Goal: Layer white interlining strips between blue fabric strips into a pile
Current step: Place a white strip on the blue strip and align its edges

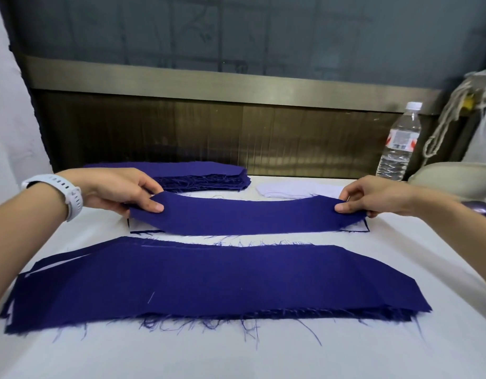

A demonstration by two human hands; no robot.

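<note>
Holding a blue strip (247,214) stretched out between both hands. The left hand (118,191) has its grip pinched on one end and the right hand (373,196) is pinched on the other. It's over a white strip (356,228) on the counter (236,356). The layered pile (209,283) sits nearer me. At the back there's a blue stack (203,173) beside a white stack (291,190).

Plain deep blue, no print: strip (247,216) across the table's middle, wide pile (209,280) along the near edge, stack (181,173) at the far edge. White: interlining (291,190) far right, table cover (236,356), watch strap (72,195). Clear bottle (397,149), white cap, red-and-white label.
</note>
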